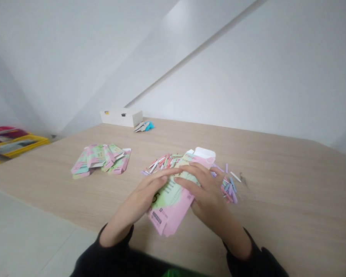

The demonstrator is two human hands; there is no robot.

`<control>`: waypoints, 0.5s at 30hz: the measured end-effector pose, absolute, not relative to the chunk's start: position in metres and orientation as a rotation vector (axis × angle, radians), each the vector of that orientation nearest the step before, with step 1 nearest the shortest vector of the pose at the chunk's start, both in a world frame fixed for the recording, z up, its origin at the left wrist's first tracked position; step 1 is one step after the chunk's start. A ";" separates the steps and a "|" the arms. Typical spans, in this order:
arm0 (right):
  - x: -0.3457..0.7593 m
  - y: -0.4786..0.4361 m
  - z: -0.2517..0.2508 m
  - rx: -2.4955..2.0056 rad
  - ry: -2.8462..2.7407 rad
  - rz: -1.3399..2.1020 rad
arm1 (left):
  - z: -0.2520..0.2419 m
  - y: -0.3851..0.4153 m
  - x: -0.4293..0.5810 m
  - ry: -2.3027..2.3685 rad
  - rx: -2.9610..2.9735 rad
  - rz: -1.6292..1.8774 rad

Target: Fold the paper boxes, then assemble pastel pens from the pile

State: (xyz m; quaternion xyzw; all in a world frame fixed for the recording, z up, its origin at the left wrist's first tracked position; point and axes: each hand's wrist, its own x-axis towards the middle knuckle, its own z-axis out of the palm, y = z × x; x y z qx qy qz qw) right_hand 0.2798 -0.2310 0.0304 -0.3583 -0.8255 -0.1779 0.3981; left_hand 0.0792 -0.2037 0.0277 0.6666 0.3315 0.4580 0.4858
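Gently, the left hand (pixel 150 190) and right hand (pixel 204 188) lie spread, fingers lightly curved, pressing on both faces of a pink-and-green carton (pixel 173 207) above a wood-grain table (pixel 276 192). Flat, even pressure suits thin card. Just beyond lie pastel paper sticks (pixel 161 161); farther left, flattened cartons (pixel 99 159); at the back, a white box (pixel 121 117).

left hand (pixel 150 190), right hand (pixel 204 188) holding pink-green paper carton (pixel 173 207), pastel paper strips (pixel 163 162) just behind, wood table (pixel 276 192) beneath
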 end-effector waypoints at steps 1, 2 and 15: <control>0.284 -0.235 0.034 -0.904 -2.059 -0.414 | 0.027 -0.204 0.076 0.781 1.629 1.109; 0.289 -0.240 0.036 -0.913 -2.011 -0.357 | 0.025 -0.204 0.074 0.764 1.620 1.124; 0.258 -0.251 -0.056 -1.103 -1.572 0.317 | -0.054 -0.239 0.133 0.809 1.409 1.518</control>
